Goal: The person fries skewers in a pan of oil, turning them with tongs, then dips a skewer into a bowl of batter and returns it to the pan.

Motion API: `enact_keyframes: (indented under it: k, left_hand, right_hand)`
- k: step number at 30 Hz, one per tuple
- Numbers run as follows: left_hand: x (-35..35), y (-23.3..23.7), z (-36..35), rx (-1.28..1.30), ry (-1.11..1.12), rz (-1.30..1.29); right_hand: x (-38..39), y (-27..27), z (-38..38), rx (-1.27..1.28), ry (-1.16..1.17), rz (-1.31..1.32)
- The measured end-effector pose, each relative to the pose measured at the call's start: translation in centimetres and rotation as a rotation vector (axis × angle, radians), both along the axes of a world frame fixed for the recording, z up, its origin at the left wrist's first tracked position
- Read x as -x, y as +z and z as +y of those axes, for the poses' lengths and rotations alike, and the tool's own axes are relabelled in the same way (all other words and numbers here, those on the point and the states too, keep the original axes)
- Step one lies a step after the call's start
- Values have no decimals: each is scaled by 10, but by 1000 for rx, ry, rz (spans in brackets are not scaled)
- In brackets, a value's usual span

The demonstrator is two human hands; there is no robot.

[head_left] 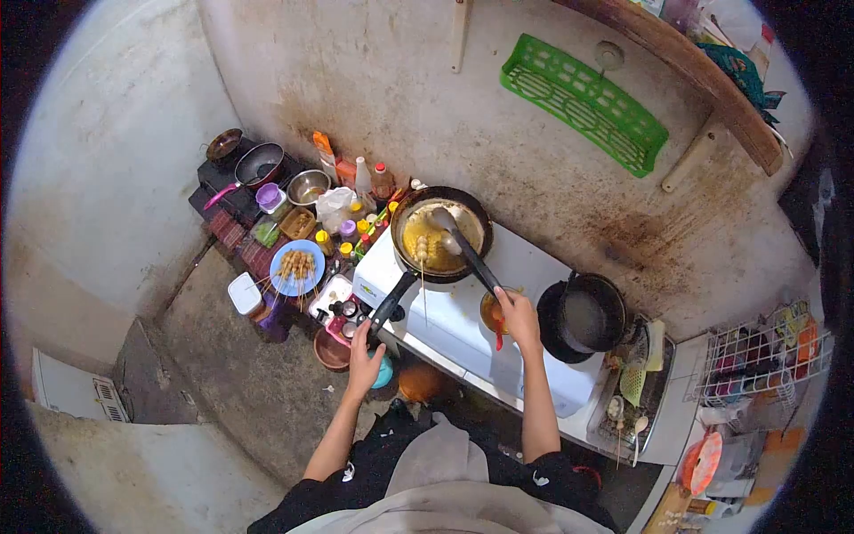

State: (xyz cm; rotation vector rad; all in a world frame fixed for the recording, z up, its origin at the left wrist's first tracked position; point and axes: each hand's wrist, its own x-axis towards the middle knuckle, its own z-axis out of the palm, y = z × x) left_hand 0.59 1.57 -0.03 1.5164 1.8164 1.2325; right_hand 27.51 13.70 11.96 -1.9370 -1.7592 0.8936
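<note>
My right hand [516, 316] is closed round the dark handle of a pair of tongs [476, 264]. Their two grey rounded heads reach over the frying pan [485, 214]. Yellow egg-like food [414, 233] cooks in oil there, and a skewer with round pieces [422, 253] lies with its stick hanging over the rim. At the end of the pan's black handle [391, 301], my left hand [360, 360] has its fingers and thumb on either side. Below the tongs stands an orange-brown bowl [492, 311] with a red-handled utensil [500, 340].
The pan sits on a white stove [445, 320], a dark pot [587, 311] on its right. To the left are a blue plate of skewers [298, 267], a steel bowl [309, 187] and several bottles [382, 182]. A wire rack [747, 356] stands at the far right.
</note>
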Motion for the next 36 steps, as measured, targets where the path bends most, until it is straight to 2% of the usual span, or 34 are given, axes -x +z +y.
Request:
enact_keyframes:
  k: [2, 6, 9, 11, 13, 15, 17, 20, 22, 24, 26, 28, 29, 30, 32, 33, 36]
  left_hand:
    - [-1, 2, 0, 15, 9, -34]
    - [-2, 10, 0, 41, 28, -123]
    - [-1, 6, 0, -5, 13, -90]
    - [-3, 12, -2, 23, 20, -133]
    - [-5, 16, -1, 48, 28, -179]
    - [-4, 16, -2, 45, 37, -156]
    - [-3, 12, -2, 34, 38, -154]
    - [-4, 13, 3, -34, 56, -80]
    - [-9, 24, 7, -83, 80, -11]
    - [-16, 42, 16, -147, 2, -89]
    - [-25, 27, 29, -154, -49, -176]
    - [-35, 13, 43, -11, -103, -447]
    - [-37, 6, 50, -1, -142, -286]
    - [-40, -5, 60, -2, -144, -287]
    - [-48, -25, 77, 246, -144, -733]
    - [-50, -25, 85, 316, -144, -845]
    - [-51, -21, 99, 427, -146, -895]
  right_hand:
    - [-2, -11, 1, -133, 15, -74]
    - [-1, -4, 0, -89, -6, -30]
    - [1, 2, -2, -126, -24, 15]
    - [0, -4, 1, -131, 50, -128]
    - [3, 13, -2, -66, 29, -79]
    - [5, 14, -4, 7, 16, -30]
    - [4, -1, -2, -203, -37, -112]
    - [0, -5, -1, -145, 48, -100]
    - [4, 11, -5, -107, 15, -59]
    - [6, 16, -6, -66, -14, -17]
    - [6, 13, -4, -105, 2, -115]
    - [9, 23, -8, -47, 24, -75]
    - [9, 27, -9, 13, 48, -38]
    - [8, 25, -7, 12, 47, -39]
    - [6, 17, -6, -58, -48, -25]
    - [6, 17, -6, -56, -50, -25]
    - [4, 15, -7, -22, 25, -47]
